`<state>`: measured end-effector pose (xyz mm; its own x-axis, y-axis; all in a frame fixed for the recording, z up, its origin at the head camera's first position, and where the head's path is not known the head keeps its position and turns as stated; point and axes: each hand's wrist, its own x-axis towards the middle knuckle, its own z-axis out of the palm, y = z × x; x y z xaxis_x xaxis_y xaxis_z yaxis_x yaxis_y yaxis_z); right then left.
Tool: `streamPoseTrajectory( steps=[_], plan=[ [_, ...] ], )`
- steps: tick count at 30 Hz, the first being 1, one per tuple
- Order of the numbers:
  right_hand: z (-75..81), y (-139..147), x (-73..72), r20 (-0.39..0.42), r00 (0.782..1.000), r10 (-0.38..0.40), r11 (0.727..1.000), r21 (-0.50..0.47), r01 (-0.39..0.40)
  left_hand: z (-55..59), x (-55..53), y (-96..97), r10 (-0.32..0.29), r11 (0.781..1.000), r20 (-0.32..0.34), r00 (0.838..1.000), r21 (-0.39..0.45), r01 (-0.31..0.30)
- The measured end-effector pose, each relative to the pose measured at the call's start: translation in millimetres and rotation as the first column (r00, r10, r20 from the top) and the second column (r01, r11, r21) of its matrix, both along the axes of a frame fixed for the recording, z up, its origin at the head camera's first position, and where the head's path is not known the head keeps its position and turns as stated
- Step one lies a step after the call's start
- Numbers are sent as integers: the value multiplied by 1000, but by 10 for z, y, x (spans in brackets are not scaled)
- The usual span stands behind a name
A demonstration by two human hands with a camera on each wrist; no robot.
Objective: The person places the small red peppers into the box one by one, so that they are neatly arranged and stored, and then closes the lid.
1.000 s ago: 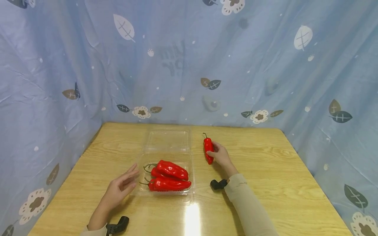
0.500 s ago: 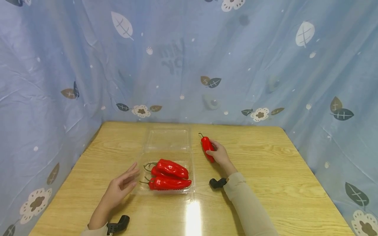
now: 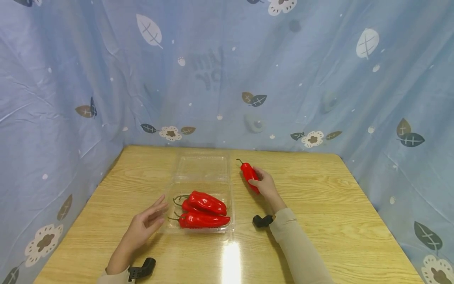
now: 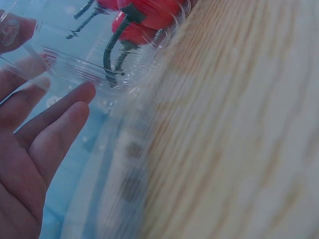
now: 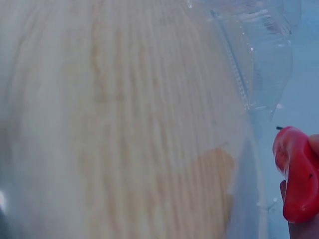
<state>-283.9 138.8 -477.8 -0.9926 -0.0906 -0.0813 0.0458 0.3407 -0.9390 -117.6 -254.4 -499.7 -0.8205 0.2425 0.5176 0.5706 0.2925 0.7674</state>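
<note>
My right hand [image 3: 265, 184] grips a red pepper [image 3: 249, 176] by its lower half, right of the clear plastic box. The pepper's thin dark stem points up and to the left. In the right wrist view the same pepper [image 5: 298, 174] shows at the right edge, between thumb and fingers. Several red peppers [image 3: 203, 220] lie in the clear plastic clamshell box [image 3: 232, 205], stems to the left. At the box's left side is my left hand [image 3: 143, 227], fingers extended and loosely bent. The left wrist view shows its fingers [image 4: 60, 129] right at the box's clear wall.
The box's hinged lid [image 3: 202, 167] lies folded back on the wooden table [image 3: 301, 173]. A blue curtain [image 3: 227, 79] with leaf and flower prints surrounds the table's back and sides. Each wrist carries a black camera mount [image 3: 262, 221].
The pepper in my right hand has tilted, its stem end swinging left toward the box lid. My left hand and the peppers in the box stay in place.
</note>
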Motion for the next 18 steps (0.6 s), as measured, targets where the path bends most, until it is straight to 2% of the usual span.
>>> streamPoseTrajectory(
  steps=[10,18],
  plan=[
    [67,31,2,-25,1000,16,1000,-20,-16,20,-7,7,0,1000,-18,1000,-3,0],
    [99,19,27,-25,999,32,998,-52,-34,22,9,1,12,1000,15,1000,-9,-11]
  ],
)
